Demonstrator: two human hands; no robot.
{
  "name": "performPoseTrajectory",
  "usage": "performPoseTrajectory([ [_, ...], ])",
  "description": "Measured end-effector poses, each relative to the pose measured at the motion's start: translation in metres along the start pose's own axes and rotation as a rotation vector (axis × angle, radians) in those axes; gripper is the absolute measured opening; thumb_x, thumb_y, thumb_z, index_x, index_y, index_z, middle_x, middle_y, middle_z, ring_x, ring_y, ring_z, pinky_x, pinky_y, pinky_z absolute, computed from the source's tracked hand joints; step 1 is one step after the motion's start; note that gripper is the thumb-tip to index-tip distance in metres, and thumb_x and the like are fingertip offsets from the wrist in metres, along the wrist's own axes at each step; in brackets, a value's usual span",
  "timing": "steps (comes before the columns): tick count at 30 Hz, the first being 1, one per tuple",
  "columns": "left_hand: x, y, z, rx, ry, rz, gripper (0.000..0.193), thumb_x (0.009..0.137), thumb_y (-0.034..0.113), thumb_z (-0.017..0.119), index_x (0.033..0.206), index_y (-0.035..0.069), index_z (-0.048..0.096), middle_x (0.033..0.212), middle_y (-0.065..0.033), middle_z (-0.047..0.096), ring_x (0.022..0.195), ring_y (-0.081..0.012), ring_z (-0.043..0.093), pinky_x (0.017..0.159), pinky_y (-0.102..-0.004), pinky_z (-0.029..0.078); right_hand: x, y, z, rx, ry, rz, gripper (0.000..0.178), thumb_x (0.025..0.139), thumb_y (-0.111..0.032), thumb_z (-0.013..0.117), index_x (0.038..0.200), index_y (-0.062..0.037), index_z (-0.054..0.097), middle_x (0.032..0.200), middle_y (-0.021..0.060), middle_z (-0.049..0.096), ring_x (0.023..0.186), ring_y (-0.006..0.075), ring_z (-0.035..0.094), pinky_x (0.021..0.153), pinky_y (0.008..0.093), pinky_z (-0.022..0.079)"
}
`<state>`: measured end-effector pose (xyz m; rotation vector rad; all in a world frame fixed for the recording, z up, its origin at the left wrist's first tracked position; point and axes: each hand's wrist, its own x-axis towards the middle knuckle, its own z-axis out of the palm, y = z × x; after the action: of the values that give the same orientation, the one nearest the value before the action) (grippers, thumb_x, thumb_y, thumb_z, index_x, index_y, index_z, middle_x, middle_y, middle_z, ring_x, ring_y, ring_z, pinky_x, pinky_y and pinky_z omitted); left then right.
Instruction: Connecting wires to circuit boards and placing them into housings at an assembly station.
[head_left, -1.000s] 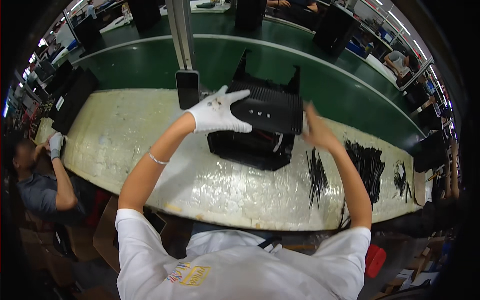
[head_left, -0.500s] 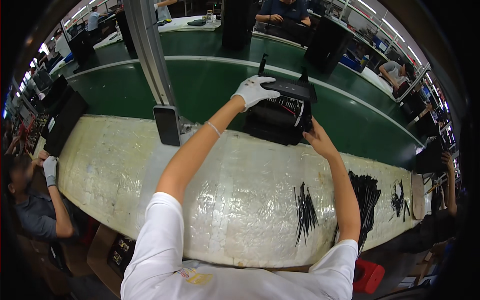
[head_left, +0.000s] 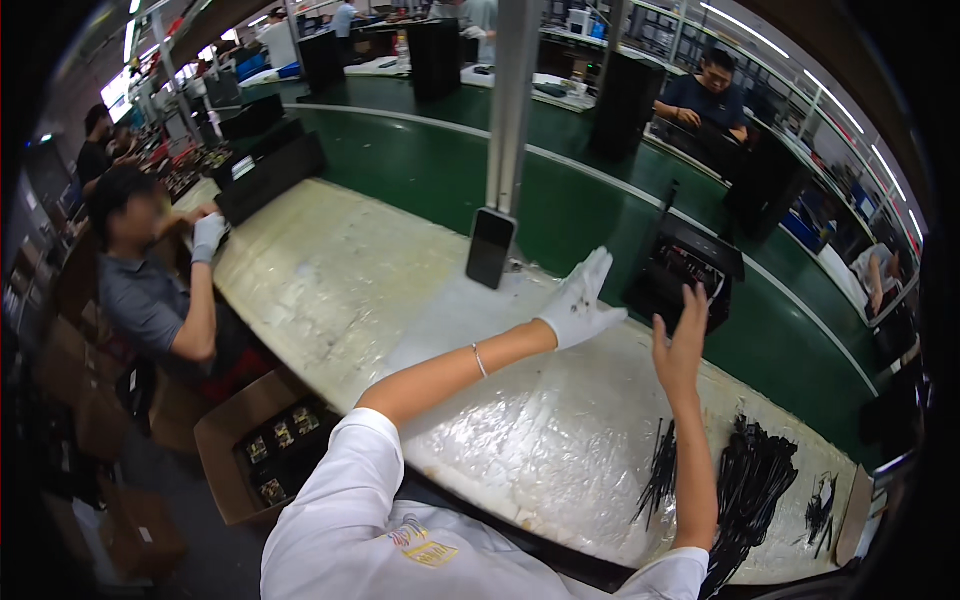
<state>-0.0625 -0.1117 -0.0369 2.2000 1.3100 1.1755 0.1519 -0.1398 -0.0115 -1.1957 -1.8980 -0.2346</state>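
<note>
With fingers apart on gloved left hand (head_left: pixel 583 305) and bare right hand (head_left: pixel 683 345), avoid snagging the black case (head_left: pixel 688 268) resting on the green belt (head_left: pixel 778 335).

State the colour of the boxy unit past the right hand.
The unit's casing is black, seen in head view.

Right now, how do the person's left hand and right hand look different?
The left hand wears a white glove; the right hand is bare. The left hand is left of the black case; the right hand partly overlaps it in view. Both hands are open, fingers extended.
</note>
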Motion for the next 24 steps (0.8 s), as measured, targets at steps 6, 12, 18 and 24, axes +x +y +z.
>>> performPoseTrajectory([
  [6,-0.059,-0.033,-0.014,0.115,-0.37,-0.21,0.071,0.093,0.037,0.053,0.147,-0.003,0.03,0.154,-0.0228,0.027,0.145,-0.0363,0.02,0.117,-0.0399,0.022,-0.032,-0.016,0.107,0.114,-0.117,0.271,0.05,0.09,-0.007,0.057,0.134,0.0077,0.04,0.142,0.0344,0.034,0.13,0.0482,0.037,0.11,0.0466,0.032],
  [12,-0.062,-0.066,0.009,0.37,-0.343,-0.203,0.058,0.098,0.035,0.04,0.146,0.004,0.036,0.153,-0.0195,0.031,0.144,-0.0337,0.024,0.117,-0.0448,0.019,-0.056,-0.045,0.155,-0.117,-0.125,0.29,0.031,0.087,-0.003,0.053,0.117,0.0063,0.053,0.126,0.0285,0.052,0.12,0.0431,0.047,0.103,0.0464,0.037],
  [18,-0.043,-0.05,0.032,0.474,-0.307,-0.252,0.067,0.096,0.045,0.038,0.148,0.004,0.034,0.158,-0.0162,0.023,0.147,-0.0326,0.017,0.118,-0.0453,0.012,-0.066,-0.026,0.145,0.057,-0.026,0.216,0.017,0.085,-0.002,0.054,0.1,0.0006,0.061,0.11,0.0209,0.06,0.107,0.0395,0.053,0.094,0.0451,0.042],
  [24,-0.03,-0.053,0.05,0.509,-0.218,-0.286,0.073,0.094,0.046,0.039,0.15,0.001,0.028,0.158,-0.0176,0.023,0.148,-0.0335,0.013,0.118,-0.0479,0.009,-0.062,-0.029,0.149,0.058,-0.02,0.249,0.015,0.085,-0.004,0.056,0.099,-0.0003,0.062,0.11,0.0203,0.06,0.11,0.0388,0.053,0.096,0.0457,0.041],
])
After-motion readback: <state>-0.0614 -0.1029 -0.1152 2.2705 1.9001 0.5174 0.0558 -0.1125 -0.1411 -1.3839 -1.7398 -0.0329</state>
